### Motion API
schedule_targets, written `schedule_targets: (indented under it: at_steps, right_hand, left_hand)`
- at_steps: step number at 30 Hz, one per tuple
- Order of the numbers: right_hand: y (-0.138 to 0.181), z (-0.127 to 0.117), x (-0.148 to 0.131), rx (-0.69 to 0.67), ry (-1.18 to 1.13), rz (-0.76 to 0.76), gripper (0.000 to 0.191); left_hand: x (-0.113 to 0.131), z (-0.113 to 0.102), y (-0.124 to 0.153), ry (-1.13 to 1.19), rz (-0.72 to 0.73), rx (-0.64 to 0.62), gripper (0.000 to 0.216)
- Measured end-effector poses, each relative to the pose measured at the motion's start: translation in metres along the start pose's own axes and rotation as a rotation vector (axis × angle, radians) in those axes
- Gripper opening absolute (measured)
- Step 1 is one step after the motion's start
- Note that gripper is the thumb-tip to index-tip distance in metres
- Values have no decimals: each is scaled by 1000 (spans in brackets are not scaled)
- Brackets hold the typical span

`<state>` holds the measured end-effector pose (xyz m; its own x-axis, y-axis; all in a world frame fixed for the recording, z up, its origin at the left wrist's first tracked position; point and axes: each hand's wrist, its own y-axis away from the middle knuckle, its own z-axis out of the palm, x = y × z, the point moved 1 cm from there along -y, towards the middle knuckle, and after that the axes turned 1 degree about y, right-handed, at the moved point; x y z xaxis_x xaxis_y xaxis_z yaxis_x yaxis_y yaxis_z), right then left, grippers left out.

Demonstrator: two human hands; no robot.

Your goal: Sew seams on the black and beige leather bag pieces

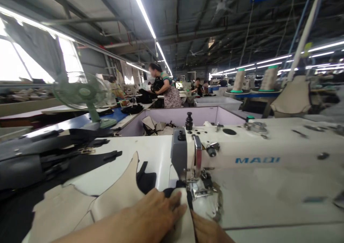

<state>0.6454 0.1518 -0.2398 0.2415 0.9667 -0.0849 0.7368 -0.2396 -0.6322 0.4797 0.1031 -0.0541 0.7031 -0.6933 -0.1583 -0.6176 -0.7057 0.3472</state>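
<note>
My left hand [158, 212] presses down on a beige leather-like piece [184, 207], fingers bent and closed on its folded part beside the needle area. Against the dark edge of that same piece rests my right hand [209, 230], seen only in part at the bottom. Its fingers close at this edge, their tips hidden. The piece reaches up to the presser foot [189, 184] of a white sewing machine [255, 193]. More beige panels with dark edging [115, 189] spread left under my forearm, and a black flap [147, 178] shows behind them.
Black strapped pieces [24, 164] with buckles lie at the left. Behind the machine stands a lilac-walled bin [182, 115] holding beige pieces. A green fan [86, 90] stands at the left. Thread cones [239, 80] are at the right. Another person [169, 89] handles dark items farther back.
</note>
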Motion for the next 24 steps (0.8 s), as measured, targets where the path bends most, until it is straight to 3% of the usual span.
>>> schedule_targets:
  at_steps: [7, 12, 17, 24]
  right_hand:
    - [-16, -17, -14, 61, 21, -88, 27]
    - [-12, -11, -11, 56, 43, -61, 28]
    - [-13, -10, -9, 162, -12, -73, 35]
    - [-13, -8, -7, -82, -16, -30, 21]
  left_hand:
    - [-4, 6, -3, 129, -21, 22, 58]
    - [-7, 8, -15, 141, -48, -139, 55]
    - [-8, 10, -11, 212, -35, -26, 52]
    - [-21, 15, -4, 328, -18, 62, 48]
